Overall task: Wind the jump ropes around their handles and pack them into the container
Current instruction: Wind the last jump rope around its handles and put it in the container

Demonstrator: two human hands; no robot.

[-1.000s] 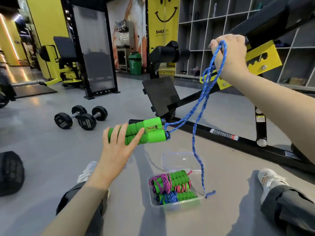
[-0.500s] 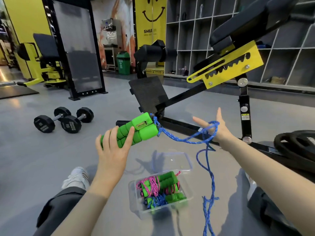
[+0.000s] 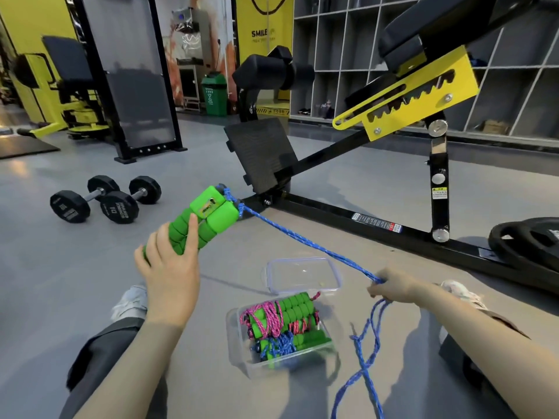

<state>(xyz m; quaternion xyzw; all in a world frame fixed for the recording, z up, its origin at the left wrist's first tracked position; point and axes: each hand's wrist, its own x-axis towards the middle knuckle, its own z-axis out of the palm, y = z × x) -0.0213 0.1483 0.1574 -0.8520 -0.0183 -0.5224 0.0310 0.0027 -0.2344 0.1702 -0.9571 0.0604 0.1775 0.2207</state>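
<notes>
Gripping the two green ribbed foam handles (image 3: 208, 217) side by side, our left hand (image 3: 169, 267) curls its fingers round them at 11 o'clock from the clear plastic container (image 3: 236, 340). Our right hand (image 3: 390, 287), half a second ago spread open higher up with the blue braided rope (image 3: 302, 241) looped over it, now sits lower at 2 o'clock, pinching that rope. The rope runs taut to the handles instead of sagging. The container holds wound pink and blue ropes (image 3: 272, 319), and its clear lid (image 3: 302, 276) lies at 12 o'clock.
</notes>
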